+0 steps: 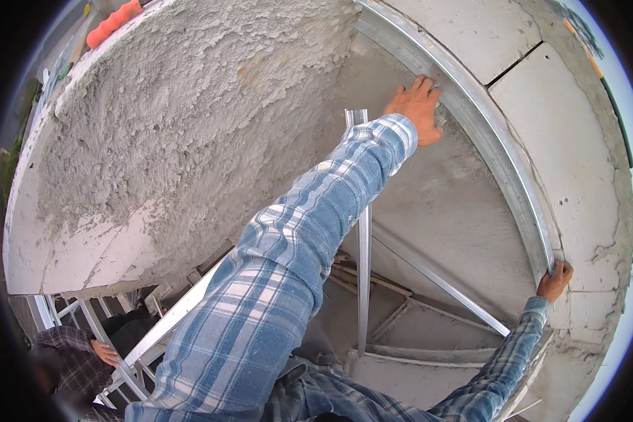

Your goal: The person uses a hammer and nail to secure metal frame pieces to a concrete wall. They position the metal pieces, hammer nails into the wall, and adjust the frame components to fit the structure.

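Note:
A long galvanized metal channel (476, 119) runs from the top centre down the right side against the wall. My left hand (415, 112) is up on its inner side, fingers apart with their tips touching the metal and the concrete beside it. Lower right, my right hand (553, 280) is closed round the channel at the edge of the white block wall (548, 141). An upright metal profile (364, 281) stands behind my left forearm, its top showing below my left hand. Another thin metal profile (443, 278) slants down to the right beneath the channel.
Rough render (190, 105) covers the upper left, with an orange plastic object (112, 22) on its edge. A co-worker in a dark checked shirt (70, 359) grips a metal frame (130, 373) at lower left. A grey ledge (422, 380) and timber strips (366, 280) lie below.

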`<action>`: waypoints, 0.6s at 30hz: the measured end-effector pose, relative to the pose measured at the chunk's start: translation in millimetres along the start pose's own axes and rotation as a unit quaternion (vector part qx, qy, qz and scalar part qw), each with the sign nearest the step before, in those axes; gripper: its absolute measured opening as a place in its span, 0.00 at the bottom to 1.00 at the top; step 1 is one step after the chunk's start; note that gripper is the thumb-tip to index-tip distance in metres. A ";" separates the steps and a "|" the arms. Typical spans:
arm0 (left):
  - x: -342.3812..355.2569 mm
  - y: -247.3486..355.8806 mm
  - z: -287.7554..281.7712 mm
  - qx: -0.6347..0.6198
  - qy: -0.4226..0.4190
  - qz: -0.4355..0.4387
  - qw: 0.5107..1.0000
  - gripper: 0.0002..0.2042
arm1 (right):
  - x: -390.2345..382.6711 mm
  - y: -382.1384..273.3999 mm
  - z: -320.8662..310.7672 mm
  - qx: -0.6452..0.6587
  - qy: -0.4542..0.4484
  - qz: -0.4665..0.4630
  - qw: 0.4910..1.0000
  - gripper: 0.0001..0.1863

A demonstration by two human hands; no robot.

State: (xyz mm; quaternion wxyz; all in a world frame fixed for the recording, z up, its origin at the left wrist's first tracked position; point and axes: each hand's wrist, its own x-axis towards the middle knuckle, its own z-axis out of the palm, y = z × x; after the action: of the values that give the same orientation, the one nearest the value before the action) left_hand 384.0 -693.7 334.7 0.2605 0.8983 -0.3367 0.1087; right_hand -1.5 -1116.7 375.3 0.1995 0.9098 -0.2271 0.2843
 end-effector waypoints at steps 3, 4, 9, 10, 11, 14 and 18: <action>3.8 4.5 -2.7 -0.015 -0.004 -0.006 1.000 0.34 | -2.0 14.7 15.3 -0.012 0.044 0.003 0.999 0.19; 0.7 6.8 -4.3 -0.020 -0.010 -0.007 1.000 0.34 | -5.5 15.9 19.1 -0.019 0.065 0.008 0.998 0.19; 4.5 2.8 -4.3 -0.032 -0.001 -0.030 0.999 0.35 | -10.4 13.1 29.1 -0.007 0.101 0.037 0.994 0.21; 6.4 0.8 -1.4 -0.031 0.007 -0.028 0.999 0.35 | -9.3 12.5 27.7 -0.005 0.100 0.033 0.994 0.20; 6.7 1.6 1.6 -0.032 0.009 -0.028 0.999 0.35 | -11.0 13.9 28.6 0.000 0.093 0.043 0.995 0.21; 8.4 2.2 5.4 -0.035 0.029 -0.028 0.999 0.34 | -7.8 17.9 29.5 0.004 0.079 0.055 0.995 0.21; 10.8 -4.3 16.9 -0.032 0.073 -0.008 0.997 0.32 | -7.7 18.0 24.1 -0.053 0.074 0.032 0.995 0.19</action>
State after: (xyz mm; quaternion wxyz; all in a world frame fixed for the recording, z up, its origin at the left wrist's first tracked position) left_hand 395.3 -706.0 322.7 0.3141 0.8817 -0.3131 0.1608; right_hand -6.4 -1140.9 356.6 0.2548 0.8666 -0.2553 0.3448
